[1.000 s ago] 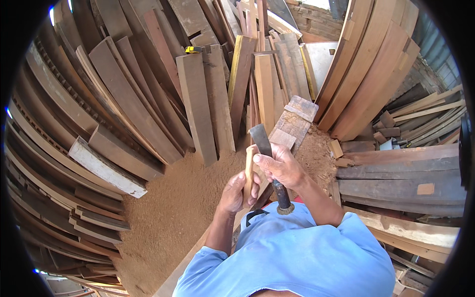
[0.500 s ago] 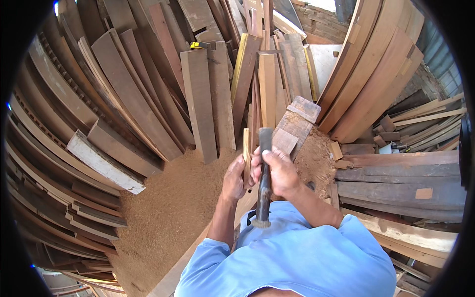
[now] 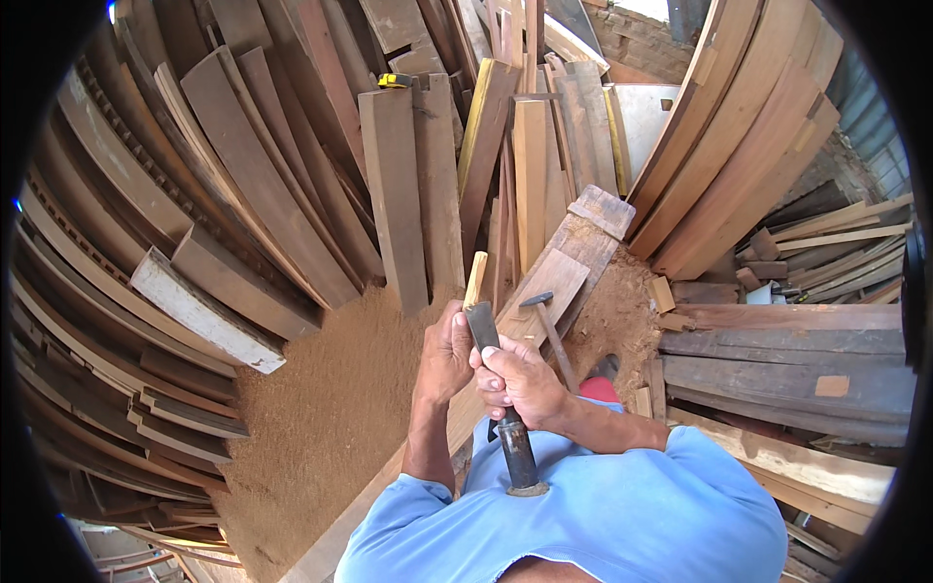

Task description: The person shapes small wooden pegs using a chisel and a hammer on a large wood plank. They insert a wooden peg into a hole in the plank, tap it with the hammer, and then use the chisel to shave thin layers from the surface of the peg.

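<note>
Wooden stick (image 3: 475,279) — chisel (image 3: 496,389) against it.

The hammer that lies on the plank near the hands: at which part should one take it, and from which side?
Take the hammer by its wooden handle, near the lower free end, probably coming from above and the person's right. The dark head points away on the plank, and the right hand with the chisel crowds the left side.

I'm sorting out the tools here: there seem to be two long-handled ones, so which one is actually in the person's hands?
The dark chisel with the black handle, gripped in the right hand. The small steel-headed hammer lies loose on the pale plank, touched by neither hand.
</note>
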`<state>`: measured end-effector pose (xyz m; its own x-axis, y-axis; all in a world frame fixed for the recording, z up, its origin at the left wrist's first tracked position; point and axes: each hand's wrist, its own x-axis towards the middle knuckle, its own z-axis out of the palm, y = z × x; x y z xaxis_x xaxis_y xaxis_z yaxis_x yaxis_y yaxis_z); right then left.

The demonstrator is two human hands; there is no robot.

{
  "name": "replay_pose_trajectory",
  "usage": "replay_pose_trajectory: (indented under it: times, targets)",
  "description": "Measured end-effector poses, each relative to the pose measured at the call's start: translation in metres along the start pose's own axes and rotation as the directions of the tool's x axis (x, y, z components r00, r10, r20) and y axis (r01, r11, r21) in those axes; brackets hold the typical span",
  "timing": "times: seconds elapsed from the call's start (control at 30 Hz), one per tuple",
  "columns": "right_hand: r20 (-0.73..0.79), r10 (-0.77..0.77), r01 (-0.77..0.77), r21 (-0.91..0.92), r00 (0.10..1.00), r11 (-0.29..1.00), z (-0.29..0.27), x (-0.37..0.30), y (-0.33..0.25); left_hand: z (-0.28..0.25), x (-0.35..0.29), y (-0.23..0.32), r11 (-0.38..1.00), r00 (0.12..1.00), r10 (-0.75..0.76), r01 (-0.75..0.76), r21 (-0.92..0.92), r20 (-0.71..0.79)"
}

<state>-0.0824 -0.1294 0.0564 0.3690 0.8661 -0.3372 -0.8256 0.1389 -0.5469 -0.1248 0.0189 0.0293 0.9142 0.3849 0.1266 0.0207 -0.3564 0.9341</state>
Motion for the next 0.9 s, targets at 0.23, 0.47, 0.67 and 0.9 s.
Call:
replay_pose_trajectory:
  times: [0.23, 0.47, 0.67, 0.9]
  targets:
    - [0.02, -0.066, 0.068, -0.112, 0.998, 0.991, 0.007, -0.007, -0.007, 0.005, -0.005, 0.012, 0.999, 0.996, 0.044, -0.041, 0.029, -0.079]
    - [0.186, -0.503, 0.532, -0.175, 0.844, 0.828, 0.027, -0.06, -0.057, 0.055, -0.068, -0.02, 0.963, 0.97, -0.21, 0.183, 0.198, 0.123]
    - [-0.102, -0.299, 0.296, -0.045, 0.949, 0.954, -0.022, -0.022, -0.042, 0.007, -0.027, -0.032, 0.898, 0.971, -0.237, 0.202, -0.391, -0.042]
    - [0.06, -0.035, 0.032, 0.063, 0.998, 0.997, 0.019, 0.011, -0.014, 0.013, 0.014, -0.012, 0.95, 0.985, -0.001, -0.052, -0.308, -0.17]
